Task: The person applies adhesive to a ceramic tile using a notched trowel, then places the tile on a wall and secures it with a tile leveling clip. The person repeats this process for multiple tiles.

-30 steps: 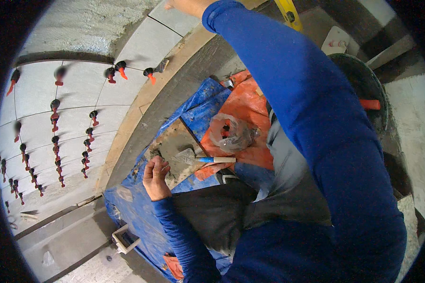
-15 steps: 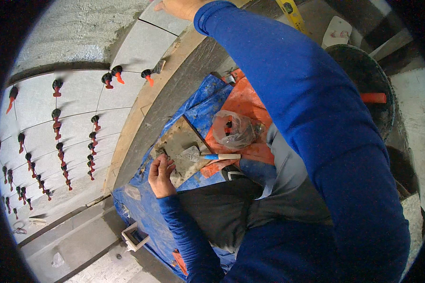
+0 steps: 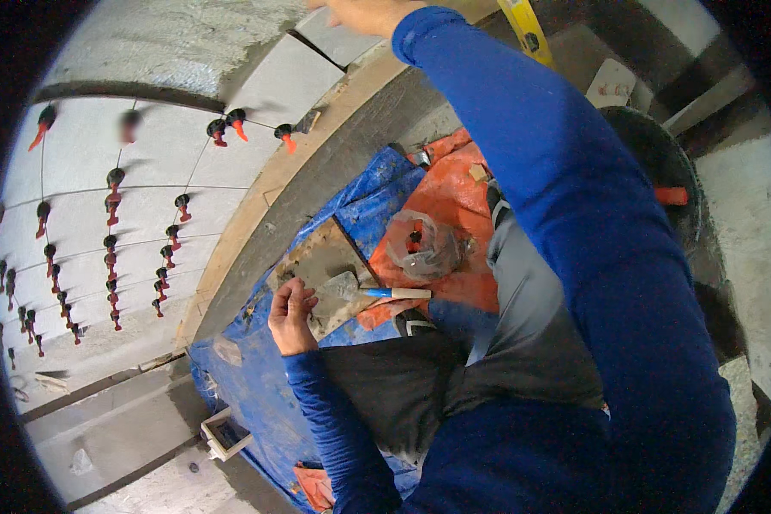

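My left hand is closed, thumb and fingers pinched together over a mortar-smeared board; whatever the fingertips hold, if anything, is too small to name. Beside it lies a trowel with a blue and pale handle. My right hand reaches to the top edge of the view, its fingers curled at the edge of a light grey tile and partly cut off. A dark gap separates that tile from the tile below. Black-and-red tile levelling clips stand along the wall tile joints.
A clear plastic bag with clips lies on an orange sheet over a blue tarp. A dark bucket and a yellow spirit level are at the right. A wooden strip edges the tiles.
The gap between the upper tile and the one below has widened, and my right hand has shifted a little right. My left hand stays pinched over the board. The whole view has tilted slightly.
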Demonstrator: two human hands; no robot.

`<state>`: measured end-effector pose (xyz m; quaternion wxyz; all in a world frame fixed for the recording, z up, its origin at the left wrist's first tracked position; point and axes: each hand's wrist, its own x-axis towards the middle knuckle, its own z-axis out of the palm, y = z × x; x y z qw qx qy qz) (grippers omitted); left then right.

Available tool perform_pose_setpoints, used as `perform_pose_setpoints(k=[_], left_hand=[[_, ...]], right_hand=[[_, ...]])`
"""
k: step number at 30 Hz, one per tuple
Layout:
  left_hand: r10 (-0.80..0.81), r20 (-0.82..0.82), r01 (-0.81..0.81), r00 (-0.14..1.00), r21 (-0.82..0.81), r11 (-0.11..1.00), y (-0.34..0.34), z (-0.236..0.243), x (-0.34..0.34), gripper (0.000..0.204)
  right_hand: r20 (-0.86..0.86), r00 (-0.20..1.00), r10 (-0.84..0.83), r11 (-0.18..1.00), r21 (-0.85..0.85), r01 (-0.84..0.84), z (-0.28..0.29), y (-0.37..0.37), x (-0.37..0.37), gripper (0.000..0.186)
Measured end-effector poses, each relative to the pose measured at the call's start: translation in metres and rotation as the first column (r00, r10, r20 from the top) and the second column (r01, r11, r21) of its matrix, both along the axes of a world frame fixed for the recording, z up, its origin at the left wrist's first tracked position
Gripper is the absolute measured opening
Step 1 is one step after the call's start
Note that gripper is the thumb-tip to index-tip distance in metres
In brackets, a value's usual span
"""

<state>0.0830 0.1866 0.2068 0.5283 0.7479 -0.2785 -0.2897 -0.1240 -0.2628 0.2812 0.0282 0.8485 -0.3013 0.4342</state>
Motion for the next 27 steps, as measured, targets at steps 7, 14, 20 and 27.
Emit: perform_pose_setpoints(k=[7,14,20,27], left_hand=[[-0.001,-0.009,0.001,1.0,0.007,1.0,0.003,-0.002,0.005,0.03],[-0.001,-0.081,-0.003,0.997,-0.049,0.999,-0.007,-0.003,0.003,0.029],[-0.031,-0.048,0.026,0.998,-0.099,0.995,-0.005,-0.003,0.003,0.028],[-0.108,-0.088,0.1,0.99,-0.086,0.991,-0.009,0.002,-0.006,0.028]], right_hand=[[0.108,0.993,-0.042,0.993,0.113,0.029,0.039,-0.015,-0.063,0.027],[0.424,0.884,0.197,0.653,0.616,-0.441,0.062,-0.021,-0.102,0.018],[0.44,0.857,0.268,0.583,0.634,-0.508,0.06,-0.019,-0.085,0.033],[0.653,0.638,0.408,0.181,0.627,-0.758,0.079,0.053,-0.032,0.031]])
